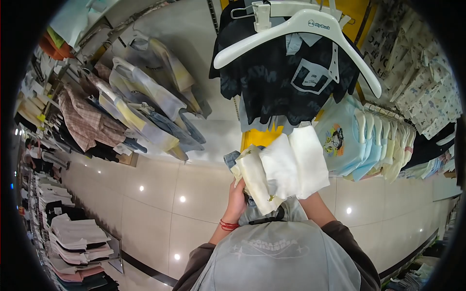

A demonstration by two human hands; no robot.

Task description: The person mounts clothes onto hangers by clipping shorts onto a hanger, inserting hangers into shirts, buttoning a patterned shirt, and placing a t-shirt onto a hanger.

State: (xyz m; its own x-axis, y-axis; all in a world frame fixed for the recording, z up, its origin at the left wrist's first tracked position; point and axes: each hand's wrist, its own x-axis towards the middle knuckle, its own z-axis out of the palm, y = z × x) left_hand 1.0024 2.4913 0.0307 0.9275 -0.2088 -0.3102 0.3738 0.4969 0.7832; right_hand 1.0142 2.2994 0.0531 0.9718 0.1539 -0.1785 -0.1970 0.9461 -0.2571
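Several folded garments are held up in front of my chest. A white folded garment point(309, 162) is on the right of the bundle, and a cream folded garment point(255, 177) with a small green print lies on its left. A bit of blue denim point(232, 159) pokes out behind the cream one. My left hand point(236, 198), with a red cord on its wrist, is closed on the bundle's left edge. From the right, my right forearm point(316, 208) reaches up behind the white cloth, which hides that hand and its fingers.
A large white hanger point(296, 29) hangs high in front, before a black patterned shirt point(276, 82). Light blue shirts point(342, 131) hang to the right, with tie-dye shirts point(145, 97) to the left. Folded clothes point(77, 233) are stacked at lower left above the tiled floor point(150, 208).
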